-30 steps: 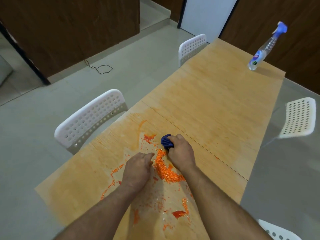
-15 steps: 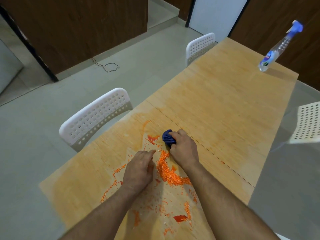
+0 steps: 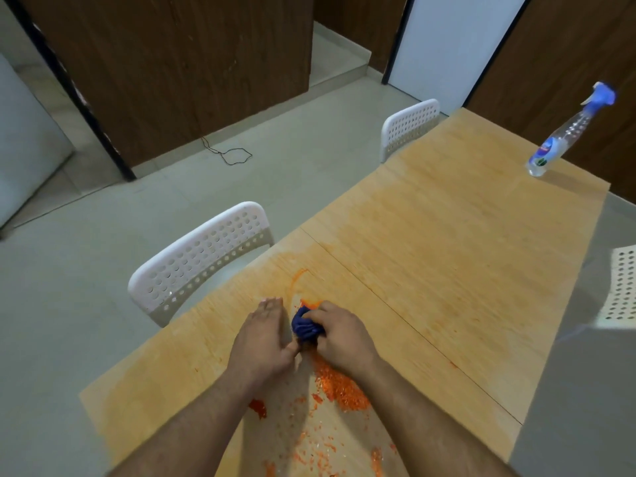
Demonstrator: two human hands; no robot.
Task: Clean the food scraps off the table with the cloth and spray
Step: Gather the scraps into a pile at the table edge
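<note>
Scraps point(image 3: 339, 387) are being gathered into a heap at lower centre of the desk point(image 3: 464, 253). The cloth point(image 3: 304, 327), clutched in the right hand point(image 3: 339, 333), is now being pulled closer to the flat, relaxed left hand point(image 3: 265, 339), narrowing the gap; sweeping is being continued.

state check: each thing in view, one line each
cloth: bunched, gripped by the right hand
right hand: curled round the cloth
left hand: flat on the table, fingers straight
food scraps: orange, piled and scattered
spray bottle: standing, far corner
table: smeared
</note>
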